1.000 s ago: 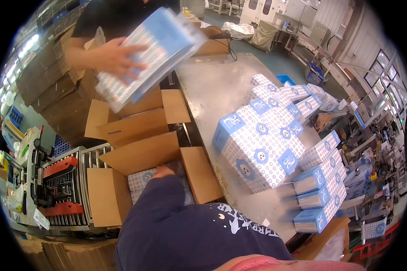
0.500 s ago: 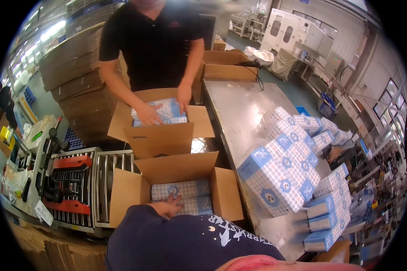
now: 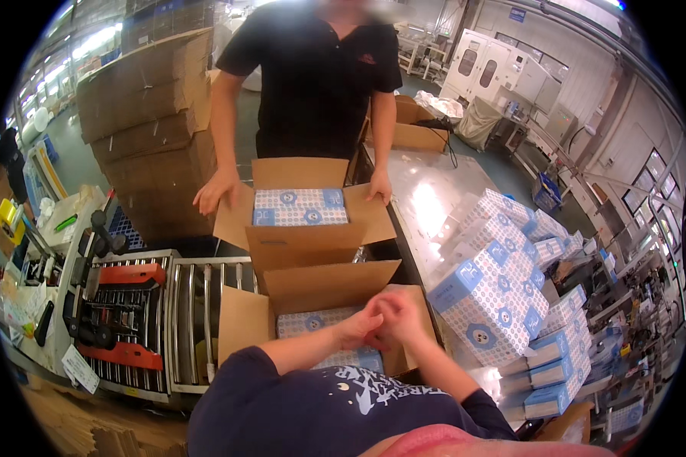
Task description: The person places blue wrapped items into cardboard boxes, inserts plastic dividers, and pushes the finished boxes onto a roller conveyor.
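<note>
Here we are at the near carton [image 3: 248,324], and my hands are together: left hand [image 3: 357,329] and right hand [image 3: 399,314] meet above its right half, fingers overlapping, and I can't tell whether anything small sits between them. Inside the near carton lie the blue-and-white packs [image 3: 310,323], partly covered by my own wrists and forearms.

Just beyond the near carton stands the far carton [image 3: 306,242], flaps spread, a patterned pack [image 3: 301,207] showing in it, and behind that a co-worker [image 3: 320,91] in black with a hand at each side flap. Left of the near carton run the rollers [image 3: 208,320], then a machine with red bars [image 3: 129,274]; beyond those rises a tall stack of folded cardboard [image 3: 149,145].

Over to its right, the metal surface [image 3: 423,186] carries a big wrapped block of packs [image 3: 492,305], with smaller packs [image 3: 552,373] close by, crowding that side.

Now the tricky bits: the near carton's closest edge disappears behind my sleeves, its right flap is partly blocked by my right arm, and the clutter far right blurs at the dark rim.
</note>
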`<state>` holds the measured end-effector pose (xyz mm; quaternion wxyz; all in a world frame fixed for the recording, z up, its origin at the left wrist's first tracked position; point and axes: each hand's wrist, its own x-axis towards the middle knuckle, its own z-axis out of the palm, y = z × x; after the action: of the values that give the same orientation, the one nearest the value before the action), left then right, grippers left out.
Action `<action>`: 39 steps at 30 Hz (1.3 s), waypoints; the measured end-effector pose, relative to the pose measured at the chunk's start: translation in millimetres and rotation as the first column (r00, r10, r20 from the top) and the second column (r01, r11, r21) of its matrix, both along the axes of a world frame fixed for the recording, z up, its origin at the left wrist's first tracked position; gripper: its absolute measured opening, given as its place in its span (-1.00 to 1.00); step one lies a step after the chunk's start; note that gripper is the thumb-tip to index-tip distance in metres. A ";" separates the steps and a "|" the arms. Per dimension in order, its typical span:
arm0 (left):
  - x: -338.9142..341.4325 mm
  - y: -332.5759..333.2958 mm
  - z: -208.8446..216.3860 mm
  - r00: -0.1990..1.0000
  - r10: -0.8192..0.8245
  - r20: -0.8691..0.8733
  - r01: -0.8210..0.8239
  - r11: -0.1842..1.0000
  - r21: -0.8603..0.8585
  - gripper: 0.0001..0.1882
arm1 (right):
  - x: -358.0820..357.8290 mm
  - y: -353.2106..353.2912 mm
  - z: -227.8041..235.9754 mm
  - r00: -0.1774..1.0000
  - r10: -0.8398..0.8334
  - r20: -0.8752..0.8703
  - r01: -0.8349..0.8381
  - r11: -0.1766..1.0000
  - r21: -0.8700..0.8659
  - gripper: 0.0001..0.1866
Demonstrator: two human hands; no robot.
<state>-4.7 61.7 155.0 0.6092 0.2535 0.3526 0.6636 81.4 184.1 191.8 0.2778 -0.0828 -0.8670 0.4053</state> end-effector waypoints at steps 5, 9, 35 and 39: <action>3.3 -34.1 -37.5 0.945 0.249 0.211 -0.238 0.968 -0.077 -0.51 | -1.4 -23.2 -18.7 0.915 0.298 0.272 -0.175 0.900 -0.400 -0.76; -5.0 -50.4 -68.8 0.978 0.153 0.141 -0.122 0.970 -0.210 -0.65 | 6.1 -25.1 -26.5 0.662 0.478 0.577 -0.131 0.832 -0.539 -0.68; 29.6 -81.0 -272.0 0.547 -0.399 -0.736 -0.077 0.852 -0.518 -0.72 | 62.3 35.7 -7.0 0.423 0.604 0.675 -0.677 0.706 -0.207 -0.71; 22.9 -72.5 -237.3 0.442 -0.522 -0.729 -0.076 0.788 -0.611 -0.69 | 59.6 43.1 -14.2 0.436 0.618 0.654 -0.682 0.701 -0.207 -0.71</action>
<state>18.2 -10.8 -82.3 0.4730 0.4105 0.7506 0.2107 141.0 227.3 177.6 -0.2348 0.1264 -0.8851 0.3813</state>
